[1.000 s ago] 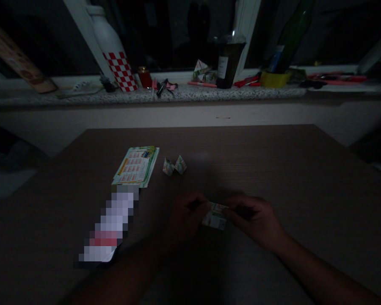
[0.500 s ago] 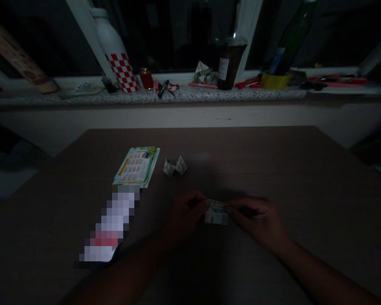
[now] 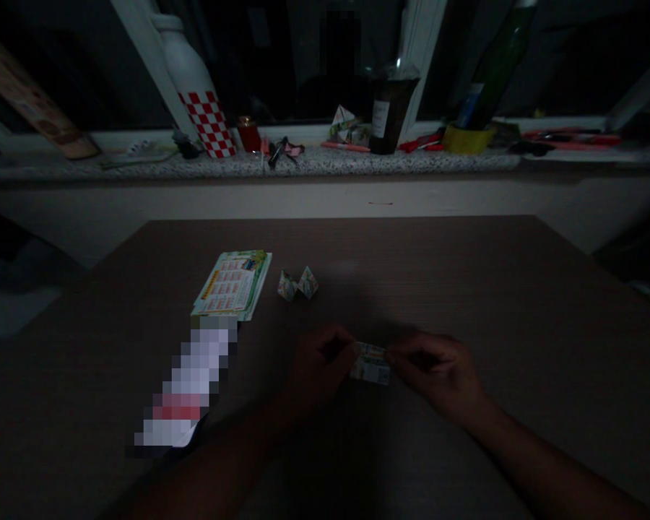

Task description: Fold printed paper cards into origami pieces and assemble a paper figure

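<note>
Between my two hands is a small piece of folded printed paper (image 3: pixel 371 367), pale with green and coloured print. My left hand (image 3: pixel 322 368) pinches its left edge between thumb and fingers. On the opposite side, my right hand (image 3: pixel 438 372) grips the upper right corner with its fingertips. Dim light hides the finer creases. Beyond my left hand, a folded paper figure with two pointed parts (image 3: pixel 297 284) stands on the table. To its left lies a stack of printed sheets (image 3: pixel 232 285).
A phone-like slab with a blurred-out screen (image 3: pixel 189 383) lies on the brown table (image 3: pixel 438 267), left of my forearm. Along the stone windowsill (image 3: pixel 314 163) stand a white bottle with red checks (image 3: pixel 203 108), a dark plastic cup (image 3: pixel 387 115), a green bottle (image 3: pixel 501 65) and small items.
The paper has tilted slightly, and more of its printed upper part shows. Both hands keep their pinch in nearly the same place.
</note>
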Motion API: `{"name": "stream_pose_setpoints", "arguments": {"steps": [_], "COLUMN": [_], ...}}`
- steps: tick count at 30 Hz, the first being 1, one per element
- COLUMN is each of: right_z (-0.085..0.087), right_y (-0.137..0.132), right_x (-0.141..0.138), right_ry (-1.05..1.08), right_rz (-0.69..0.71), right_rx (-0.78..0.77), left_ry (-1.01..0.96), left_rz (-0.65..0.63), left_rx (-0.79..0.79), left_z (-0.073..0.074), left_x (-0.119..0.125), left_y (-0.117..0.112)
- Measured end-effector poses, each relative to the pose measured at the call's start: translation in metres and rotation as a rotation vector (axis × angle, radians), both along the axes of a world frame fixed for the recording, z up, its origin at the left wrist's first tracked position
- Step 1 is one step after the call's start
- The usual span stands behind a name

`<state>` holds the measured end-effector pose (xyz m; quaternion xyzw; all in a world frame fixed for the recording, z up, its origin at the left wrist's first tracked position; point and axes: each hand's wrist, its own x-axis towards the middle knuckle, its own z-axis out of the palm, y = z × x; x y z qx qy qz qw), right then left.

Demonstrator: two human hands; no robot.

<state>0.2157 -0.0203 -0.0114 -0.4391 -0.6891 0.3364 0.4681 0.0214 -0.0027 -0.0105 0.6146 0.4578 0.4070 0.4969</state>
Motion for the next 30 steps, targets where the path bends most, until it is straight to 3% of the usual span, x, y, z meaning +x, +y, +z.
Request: {"name": "stream_pose_setpoints", "arguments": {"steps": [6,10,18,30], "right_z": [0.0,0.007,0.013,0.019], "right_y": [0.001,0.001,-0.002,-0.005], "right_x": [0.001,-0.001,-0.001,-0.001], "right_ry": [-0.18,-0.235,-0.309,-0.215], "right_rz": [-0.052,0.03,0.131,0.159], "right_rx": [0.156,0.361,0.518,0.48], "left_ry": [0.28,0.363,0.402,0.436], "left_rz": [0.043,-0.065,-0.169,-0.292], "left_rx": [0.618,0.794,0.908,0.808], "left_z": [0.005,0.01,0.018,0.024], "left_x": [0.001,0.001,0.002,0.001], "left_y": [-0.003,-0.003,0.004,0.006]}}
